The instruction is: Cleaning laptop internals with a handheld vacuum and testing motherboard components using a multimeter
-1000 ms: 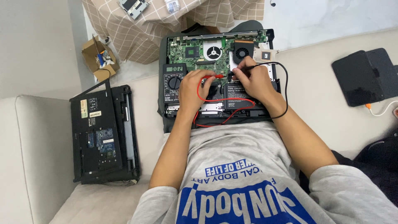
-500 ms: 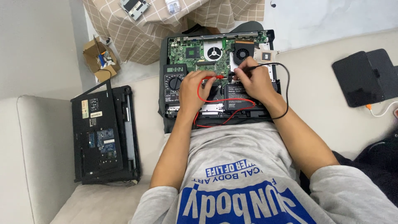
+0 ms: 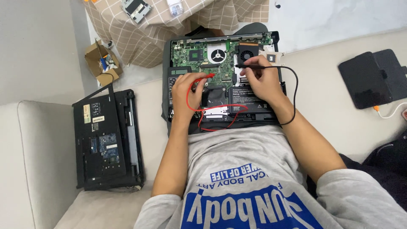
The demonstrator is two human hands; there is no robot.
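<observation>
We sit on a pale sofa with an opened laptop on our lap, its bottom cover off so the green circuit board, the round white fan and the square black fan lie bare. Our left hand is closed around the red probe, its tip lying toward the lower edge of the board near the middle. Our right hand pinches the black probe, which lies level with its tip pointing left, just below the black fan. The red lead loops down across the laptop's lower half, over the battery; the black lead arcs out around the right wrist.

To do this probing well, we judge that each tip should rest on one contact only, held steady with the heels of the hands braced on the laptop frame, so neither slips across neighbouring pins. The red loop lies slack over the board; it is best kept from tugging the probe. We cannot tell from here whether either tip actually touches metal.

A second black laptop lies on the sofa to our left, a small cardboard box beyond it, and a checked cloth is spread ahead. A black pouch sits to our right.
</observation>
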